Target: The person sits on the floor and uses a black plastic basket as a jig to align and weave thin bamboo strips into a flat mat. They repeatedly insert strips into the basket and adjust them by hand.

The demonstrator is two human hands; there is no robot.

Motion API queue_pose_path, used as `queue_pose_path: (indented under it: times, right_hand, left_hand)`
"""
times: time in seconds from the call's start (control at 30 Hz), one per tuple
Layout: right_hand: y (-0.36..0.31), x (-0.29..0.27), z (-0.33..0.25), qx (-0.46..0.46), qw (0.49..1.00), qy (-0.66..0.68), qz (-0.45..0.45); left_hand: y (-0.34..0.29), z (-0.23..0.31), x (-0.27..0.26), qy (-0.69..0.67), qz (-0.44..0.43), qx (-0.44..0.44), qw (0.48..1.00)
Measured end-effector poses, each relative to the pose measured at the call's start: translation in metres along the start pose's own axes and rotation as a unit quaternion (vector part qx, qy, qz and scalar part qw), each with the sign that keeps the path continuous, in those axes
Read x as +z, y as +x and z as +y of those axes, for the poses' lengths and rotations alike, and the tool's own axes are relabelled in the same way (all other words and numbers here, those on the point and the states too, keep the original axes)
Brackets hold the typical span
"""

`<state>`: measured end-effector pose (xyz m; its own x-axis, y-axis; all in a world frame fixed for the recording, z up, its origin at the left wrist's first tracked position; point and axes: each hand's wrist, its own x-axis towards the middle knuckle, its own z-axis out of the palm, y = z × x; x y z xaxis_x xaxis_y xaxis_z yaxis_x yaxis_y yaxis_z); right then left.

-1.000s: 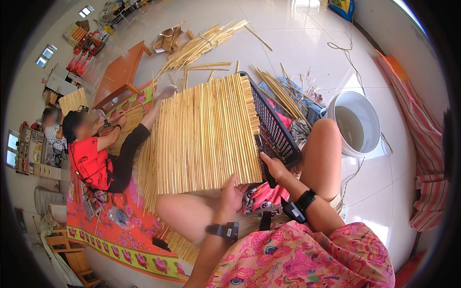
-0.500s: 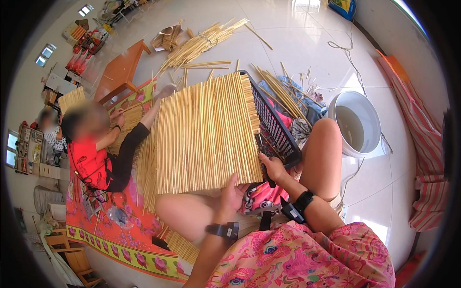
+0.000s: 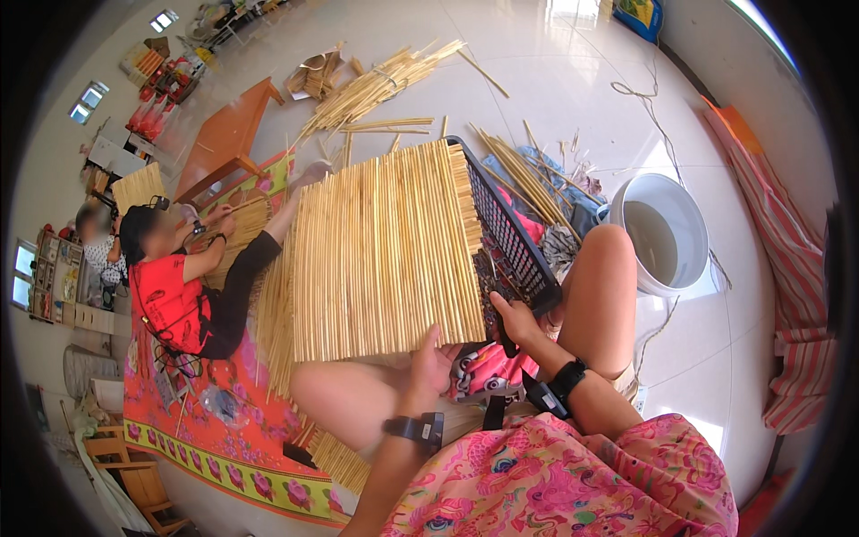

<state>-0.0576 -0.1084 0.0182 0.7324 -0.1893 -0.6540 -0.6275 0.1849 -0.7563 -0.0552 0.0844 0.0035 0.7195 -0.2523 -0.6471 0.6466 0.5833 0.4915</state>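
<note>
A square mat of pale yellow straw-like stalks (image 3: 385,259), laid side by side, rests across my lap and the basket. My left hand (image 3: 431,365) grips its near edge, thumb on top and fingers underneath. Just beyond the mat's right near corner, my right hand (image 3: 519,324) is closed around a dark-handled tool (image 3: 506,342); its working end is hard to make out. Under the mat's right side stands a black plastic basket (image 3: 514,233), with small dark items partly visible inside.
A white bucket of cloudy water (image 3: 662,237) stands right of my knee. Loose stalks (image 3: 528,170) lie on cloth beyond the basket, and a bundle (image 3: 380,85) lies farther off. At left, a person in red (image 3: 170,295) sits on a floral mat (image 3: 215,438) near an orange bench (image 3: 224,134).
My right hand has shifted slightly right and toward me, away from the mat's edge. My left hand and the mat stay nearly still. The person in red has turned their head.
</note>
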Motion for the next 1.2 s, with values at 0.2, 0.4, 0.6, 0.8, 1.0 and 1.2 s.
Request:
queue_pose_path:
  times: [0.2, 0.4, 0.6, 0.8, 1.0, 1.2]
  right_hand:
    - [0.012, -0.004, 0.010, 0.008, 0.998, 0.024, -0.055]
    - [0.012, 0.008, -0.004, 0.009, 0.998, 0.003, -0.057]
    - [0.023, 0.009, 0.004, 0.000, 1.000, 0.008, -0.020]
    - [0.027, 0.012, 0.011, -0.040, 0.999, -0.017, -0.001]
    - [0.042, 0.009, 0.026, -0.066, 0.989, -0.125, 0.048]
    - [0.034, 0.013, 0.021, -0.102, 0.977, -0.171, 0.081]
  left_hand:
    - [-0.004, 0.001, 0.002, -0.001, -0.011, 0.001, 1.000]
    - [-0.006, 0.002, 0.000, 0.000, -0.018, 0.007, 1.000]
    - [-0.009, 0.002, 0.006, -0.008, -0.015, -0.010, 1.000]
    - [-0.008, 0.003, 0.006, -0.008, -0.015, -0.011, 1.000]
    - [-0.002, -0.002, 0.002, -0.004, -0.026, 0.006, 1.000]
    - [0.002, -0.003, -0.004, -0.017, -0.024, 0.003, 1.000]
